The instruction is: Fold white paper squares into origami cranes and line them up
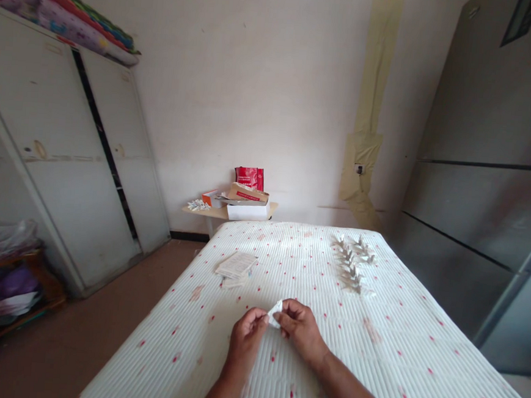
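Observation:
Over the near middle of the table, a small folded piece of paper (275,314) is pinched between my two hands. My left hand (249,336) grips its left side with thumb and fingers closed. On the right side, my right hand (300,327) holds it the same way, partly covering it. Farther off to the left lies a loose stack of printed paper sheets (236,265). Toward the far right, several small folded paper pieces (351,264) stand in rows.
A white cloth with red spots (296,275) covers the table. Behind it, a side table (213,212) bears a white box (247,212), a red bag (249,177) and a pile of small white pieces (198,205). A grey refrigerator (487,180) stands right; cabinets (80,160) stand left.

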The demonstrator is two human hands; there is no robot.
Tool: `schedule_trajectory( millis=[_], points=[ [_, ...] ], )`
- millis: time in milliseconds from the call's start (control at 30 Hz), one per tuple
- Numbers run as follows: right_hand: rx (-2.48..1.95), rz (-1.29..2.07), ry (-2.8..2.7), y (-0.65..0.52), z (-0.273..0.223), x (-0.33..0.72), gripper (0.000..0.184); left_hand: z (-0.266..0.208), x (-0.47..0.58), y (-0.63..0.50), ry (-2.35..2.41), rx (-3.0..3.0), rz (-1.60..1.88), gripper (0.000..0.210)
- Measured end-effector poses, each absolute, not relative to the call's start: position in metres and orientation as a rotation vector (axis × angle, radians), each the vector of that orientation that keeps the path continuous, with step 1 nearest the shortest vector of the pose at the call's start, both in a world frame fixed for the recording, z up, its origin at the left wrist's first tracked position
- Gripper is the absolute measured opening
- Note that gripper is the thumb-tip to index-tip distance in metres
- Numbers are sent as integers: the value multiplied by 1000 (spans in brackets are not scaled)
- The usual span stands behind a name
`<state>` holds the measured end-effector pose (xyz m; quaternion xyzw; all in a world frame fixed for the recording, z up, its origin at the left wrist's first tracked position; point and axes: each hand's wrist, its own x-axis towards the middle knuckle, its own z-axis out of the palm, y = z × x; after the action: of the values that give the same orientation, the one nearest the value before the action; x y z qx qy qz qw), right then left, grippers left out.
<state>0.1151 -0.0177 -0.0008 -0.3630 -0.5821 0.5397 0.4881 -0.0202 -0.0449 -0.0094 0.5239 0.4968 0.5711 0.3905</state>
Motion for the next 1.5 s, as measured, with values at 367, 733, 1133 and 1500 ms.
schedule_trajectory(
  millis=[367, 733, 1133, 1500],
  points=[
    [-827, 1421, -1331, -16, -2, 114, 37, -18, -20, -41, 1286, 1186, 1457, 33],
    [-825, 1389, -1347, -15, -4, 116, 32, -9, -20, -45, 1256, 1185, 1496, 31],
    [-812, 1432, -1327, -14, -5, 115, 35, -17, -21, -44, 1235, 1270, 1522, 22],
    [-828, 1426, -1334, -15, -5, 115, 34, -15, -20, -48, 1465, 1707, 1528, 17]
  ],
)
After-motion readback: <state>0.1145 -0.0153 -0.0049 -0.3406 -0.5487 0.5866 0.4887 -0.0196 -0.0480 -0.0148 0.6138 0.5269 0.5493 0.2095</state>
